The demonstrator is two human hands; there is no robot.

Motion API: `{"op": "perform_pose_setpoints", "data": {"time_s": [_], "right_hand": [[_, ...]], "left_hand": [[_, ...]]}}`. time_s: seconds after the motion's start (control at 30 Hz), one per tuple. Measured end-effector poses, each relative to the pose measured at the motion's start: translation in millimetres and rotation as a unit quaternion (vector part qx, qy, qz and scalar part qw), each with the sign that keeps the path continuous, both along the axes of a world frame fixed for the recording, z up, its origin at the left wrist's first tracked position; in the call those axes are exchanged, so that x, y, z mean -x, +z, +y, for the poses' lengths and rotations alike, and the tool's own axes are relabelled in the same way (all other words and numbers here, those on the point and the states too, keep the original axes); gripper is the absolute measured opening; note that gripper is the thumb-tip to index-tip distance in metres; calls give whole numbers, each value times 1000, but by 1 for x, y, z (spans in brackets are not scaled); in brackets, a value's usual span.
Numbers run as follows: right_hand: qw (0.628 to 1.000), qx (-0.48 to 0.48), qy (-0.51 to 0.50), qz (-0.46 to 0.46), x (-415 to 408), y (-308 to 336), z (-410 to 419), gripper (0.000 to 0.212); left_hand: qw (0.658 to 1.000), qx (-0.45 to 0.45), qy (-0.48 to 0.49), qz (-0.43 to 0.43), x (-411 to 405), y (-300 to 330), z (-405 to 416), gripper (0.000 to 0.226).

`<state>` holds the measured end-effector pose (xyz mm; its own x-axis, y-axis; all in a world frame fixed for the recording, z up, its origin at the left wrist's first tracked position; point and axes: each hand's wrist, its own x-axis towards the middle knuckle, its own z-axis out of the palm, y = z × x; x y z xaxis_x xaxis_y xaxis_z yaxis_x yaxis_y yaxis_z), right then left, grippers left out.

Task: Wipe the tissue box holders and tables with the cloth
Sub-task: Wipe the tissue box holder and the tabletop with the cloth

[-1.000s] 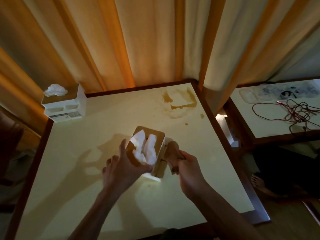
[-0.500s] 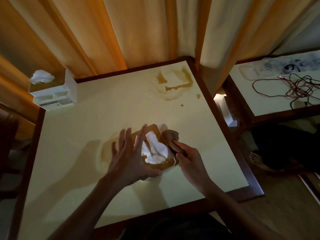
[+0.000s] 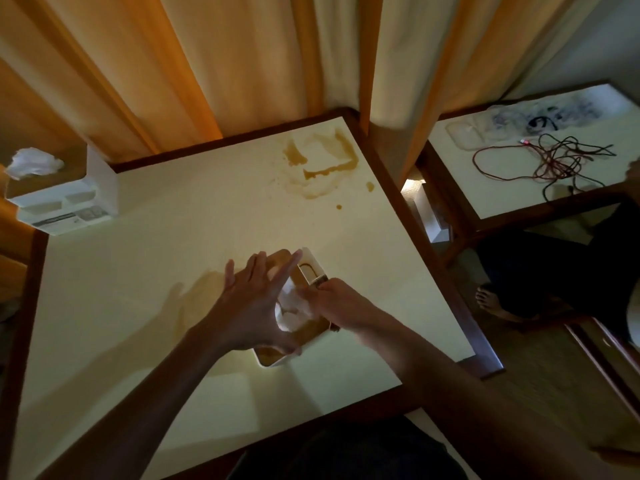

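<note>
The white plastic tissue box holder with a brown wooden lid (image 3: pixel 313 271) stands near the front of the cream-topped table (image 3: pixel 173 258). It looks light and rigid, likely to slide, so bracing its sides seems wise. The left hand (image 3: pixel 252 306) steadies it, fingers spread straight. The right hand (image 3: pixel 341 301) presses its side; whether it clutches the cloth is unclear.

The left hand (image 3: pixel 254 304) is covering most of the near tissue box holder (image 3: pixel 313 271), the right hand (image 3: pixel 341 306) is hiding whatever it's gripping, and the far tissue box holder (image 3: pixel 65 200) is getting clipped by the left edge.
</note>
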<state>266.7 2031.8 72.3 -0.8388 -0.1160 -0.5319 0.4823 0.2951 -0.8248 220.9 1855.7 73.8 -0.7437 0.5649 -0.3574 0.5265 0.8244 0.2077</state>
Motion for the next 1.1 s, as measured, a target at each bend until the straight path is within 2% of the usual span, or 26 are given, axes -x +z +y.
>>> {"op": "perform_pose_setpoints", "data": {"time_s": [0.1, 0.2, 0.27, 0.37, 0.43, 0.63, 0.77, 0.97, 1.03, 1.1], "right_hand": [[992, 82, -20, -94, 13, 0, 4, 61], [981, 131, -18, -144, 20, 10, 14, 59], [978, 123, -8, -169, 27, 13, 13, 60], [970, 87, 17, -227, 37, 6, 0, 84], [964, 60, 10, -258, 39, 6, -4, 90], [953, 61, 13, -296, 48, 23, 9, 80], [947, 74, -45, -309, 49, 20, -9, 78], [944, 74, -16, -321, 53, 44, 8, 93], [947, 80, -43, -309, 51, 39, -2, 84], [952, 47, -41, -300, 43, 26, -11, 77]], "left_hand": [[1000, 9, -8, 18, -2, -1, 2, 147], [1000, -3, -6, 18, -1, -5, -1, 147], [1000, -17, 0, 11, -1, -8, -2, 146], [999, -34, 1, 12, -3, -10, -2, 146], [998, -53, 4, 18, -4, -12, -3, 147], [998, -56, 8, 9, -2, -22, -7, 154], [999, -46, 9, 22, -2, -23, -7, 155], [998, -61, 8, 35, -2, -21, -9, 154], [997, -65, 6, 42, -3, -23, -9, 154], [997, -69, 5, 38, -4, -22, -9, 153]]}}
